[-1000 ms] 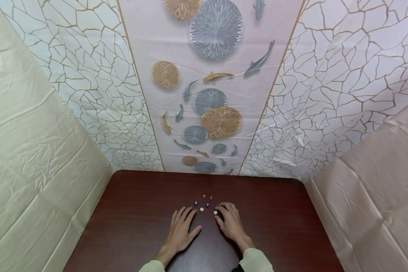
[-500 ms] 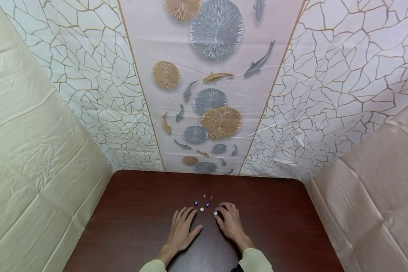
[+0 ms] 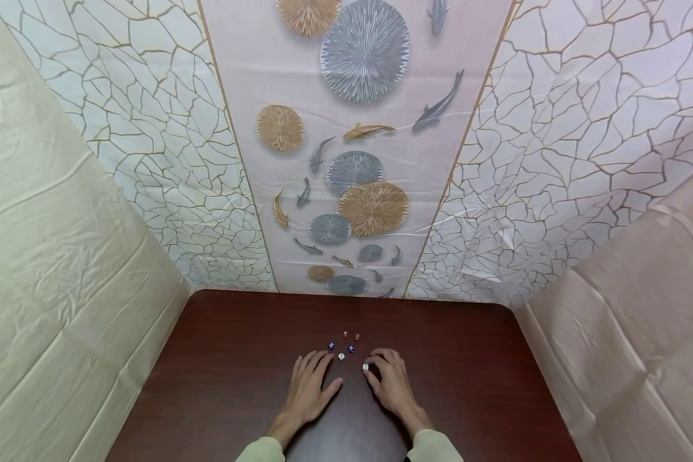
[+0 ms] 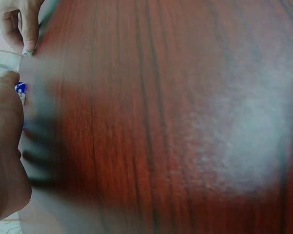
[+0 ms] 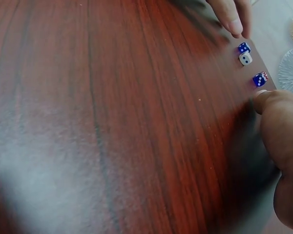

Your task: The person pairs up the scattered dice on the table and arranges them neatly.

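My right hand (image 3: 394,384) pinches a white die (image 3: 366,367) between thumb and index finger, low at the table; the left wrist view also shows this white die (image 4: 26,51) at the fingertips. My left hand (image 3: 310,388) lies on the table with fingers extended and thumb spread, holding nothing. Just beyond its fingertips is another white die (image 3: 341,357). Behind that sit two blue dice, one left (image 3: 332,346) and one right (image 3: 351,349). Farthest back are two small red dice, one left (image 3: 345,333) and one right (image 3: 357,336).
The dark reddish-brown wooden table (image 3: 237,333) has rounded far corners. A patterned cloth (image 3: 346,192) with fish and round leaves hangs behind it. Plain beige cloths hang on the left (image 3: 69,256) and right (image 3: 629,308).
The right hand's white die has shifted slightly toward me, away from the other dice. The left hand and the other dice stay nearly in place; the head view has drifted a little.
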Demonstrator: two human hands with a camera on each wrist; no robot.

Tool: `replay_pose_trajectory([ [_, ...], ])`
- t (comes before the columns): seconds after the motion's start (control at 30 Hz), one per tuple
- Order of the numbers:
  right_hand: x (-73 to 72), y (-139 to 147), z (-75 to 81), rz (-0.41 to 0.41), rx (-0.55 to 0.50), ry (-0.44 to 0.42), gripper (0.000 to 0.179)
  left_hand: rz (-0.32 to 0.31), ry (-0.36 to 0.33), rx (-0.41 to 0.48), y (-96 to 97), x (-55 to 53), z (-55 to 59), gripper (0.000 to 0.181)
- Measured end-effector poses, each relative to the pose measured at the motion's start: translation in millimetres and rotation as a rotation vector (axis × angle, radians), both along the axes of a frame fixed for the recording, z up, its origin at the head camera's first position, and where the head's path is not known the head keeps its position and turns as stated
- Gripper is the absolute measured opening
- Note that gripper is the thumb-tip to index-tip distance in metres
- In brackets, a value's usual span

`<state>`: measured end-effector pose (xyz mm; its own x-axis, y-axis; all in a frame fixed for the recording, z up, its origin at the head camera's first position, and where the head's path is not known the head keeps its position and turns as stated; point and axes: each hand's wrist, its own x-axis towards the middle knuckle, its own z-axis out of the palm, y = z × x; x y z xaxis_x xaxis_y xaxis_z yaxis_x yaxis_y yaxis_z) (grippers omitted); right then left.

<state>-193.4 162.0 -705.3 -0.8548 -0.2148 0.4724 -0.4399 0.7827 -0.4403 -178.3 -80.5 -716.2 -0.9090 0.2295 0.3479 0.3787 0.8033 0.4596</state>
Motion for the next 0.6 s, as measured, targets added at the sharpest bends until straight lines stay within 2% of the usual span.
replay_pose_trajectory([
  [0.2,6.6,2,0.4,0.000,-0.044,0.000,0.020,0.026,0.062,0.016,2.7,-6.1,-1.2,0.055],
  [0.4,14.6,3,1.5,-0.015,-0.042,-0.014,0.021,0.060,0.107,0.012,5.8,-12.8,-4.2,0.052],
  [0.6,19.8,4,0.1,-0.010,-0.057,-0.002,0.022,0.068,0.077,0.011,7.8,-17.3,-4.1,0.050],
])
